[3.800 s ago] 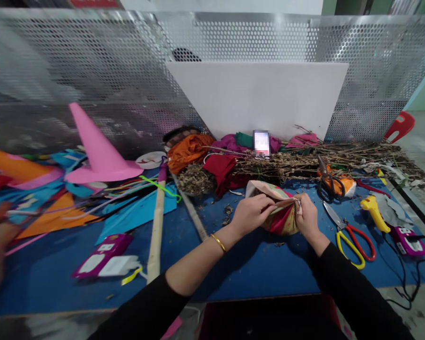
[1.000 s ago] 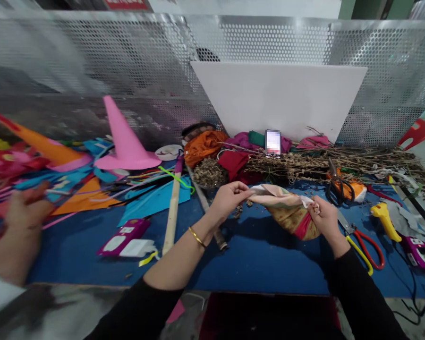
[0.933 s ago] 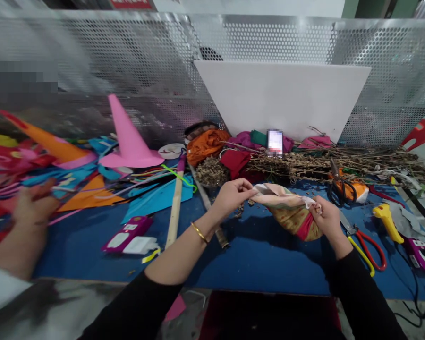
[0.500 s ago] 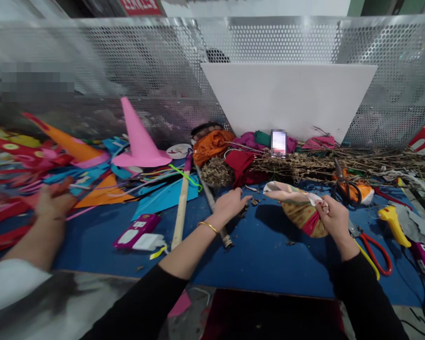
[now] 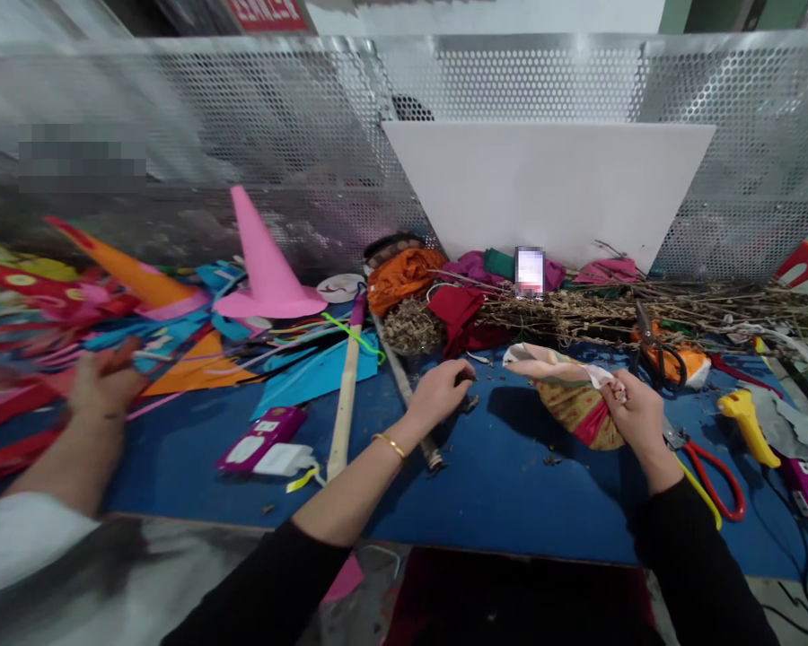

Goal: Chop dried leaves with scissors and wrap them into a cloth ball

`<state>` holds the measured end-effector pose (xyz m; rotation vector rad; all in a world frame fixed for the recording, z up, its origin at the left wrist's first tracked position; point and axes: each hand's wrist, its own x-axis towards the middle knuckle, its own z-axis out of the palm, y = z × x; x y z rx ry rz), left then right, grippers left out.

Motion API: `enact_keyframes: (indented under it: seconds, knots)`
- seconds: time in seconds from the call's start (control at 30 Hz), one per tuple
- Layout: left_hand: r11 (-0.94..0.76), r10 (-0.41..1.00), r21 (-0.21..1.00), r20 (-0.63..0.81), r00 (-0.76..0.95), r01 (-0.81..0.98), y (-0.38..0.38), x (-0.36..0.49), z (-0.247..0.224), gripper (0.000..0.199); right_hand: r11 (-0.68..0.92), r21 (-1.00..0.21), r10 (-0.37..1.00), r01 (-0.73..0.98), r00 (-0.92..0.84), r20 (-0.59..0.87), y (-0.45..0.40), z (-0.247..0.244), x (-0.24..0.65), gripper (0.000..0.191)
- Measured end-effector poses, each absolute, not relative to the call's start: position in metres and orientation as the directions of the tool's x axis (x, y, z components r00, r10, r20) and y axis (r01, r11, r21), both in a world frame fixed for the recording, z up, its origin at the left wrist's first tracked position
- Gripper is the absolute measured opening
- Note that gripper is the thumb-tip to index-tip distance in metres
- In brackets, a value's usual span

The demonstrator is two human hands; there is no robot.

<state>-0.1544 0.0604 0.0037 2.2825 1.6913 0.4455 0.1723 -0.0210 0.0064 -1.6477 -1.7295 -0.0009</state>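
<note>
My right hand (image 5: 633, 413) is closed on the gathered rim of a small cloth pouch (image 5: 583, 417), gold and red outside with a pale lining. The pouch tilts above the blue table, its mouth facing left. My left hand (image 5: 441, 390), with a gold bangle at the wrist, is pinched at the fingertips around a small dark bit of dried plant. Right below those fingers lie dried plant scraps (image 5: 469, 404) on the tabletop. A grey stick (image 5: 397, 363) passes behind my left hand, partly hidden by it.
Dried stalks (image 5: 579, 309) lie along the back before a white board (image 5: 552, 188). Scissors (image 5: 663, 354), red-handled pliers (image 5: 717, 480) and a yellow glue gun (image 5: 747, 426) sit at right. Left are a pink cone hat (image 5: 266, 269), a wooden stick (image 5: 343, 404) and another person's hand (image 5: 101, 386).
My left fingers have curled from spread to pinched, picking up a dried plant bit from the table. My right hand and the pouch have hardly moved.
</note>
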Motion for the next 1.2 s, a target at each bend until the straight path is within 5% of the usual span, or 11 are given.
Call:
enact_keyframes:
  seconds: [0.17,0.33,0.53,0.7,0.87,1.0,1.2]
  knots:
    - [-0.254,0.956,0.324,-0.058,0.287,0.912,0.042,-0.172,-0.007,0.025,0.183,-0.449,0.86,0.874,0.079,0.504,-0.021,0.006,0.171,0.031]
    - [-0.261,0.96,0.294,-0.02,0.279,0.919,0.024,-0.145,-0.021,0.026,0.177,-0.458,0.856,0.871,0.093,0.508,-0.02,0.006,0.171,0.032]
    - [-0.027,0.978,0.833,-0.094,0.189,0.552,0.033,-0.132,-0.024,0.005,0.175,-0.455,0.849,0.873,0.101,0.519,-0.019,0.004,0.171,0.033]
    - [0.194,0.942,0.949,-0.25,0.222,0.247,0.045,-0.137,-0.006,0.014,0.174,-0.456,0.847,0.873,0.104,0.521,-0.018,0.003,0.171,0.034]
    - [0.565,0.823,0.738,-0.473,0.314,-0.37,0.033,-0.129,0.002,0.01,0.181,-0.467,0.851,0.866,0.1,0.515,-0.019,0.003,0.171,0.032]
    - [0.574,0.818,0.682,-0.496,0.291,-0.453,0.024,-0.12,0.002,0.021,0.159,-0.496,0.856,0.854,0.131,0.5,-0.018,0.002,0.172,0.031]
    - [0.444,0.895,0.764,-0.395,0.206,-0.468,0.018,-0.111,0.01,0.02,0.136,-0.513,0.866,0.848,0.149,0.477,-0.018,0.001,0.172,0.03]
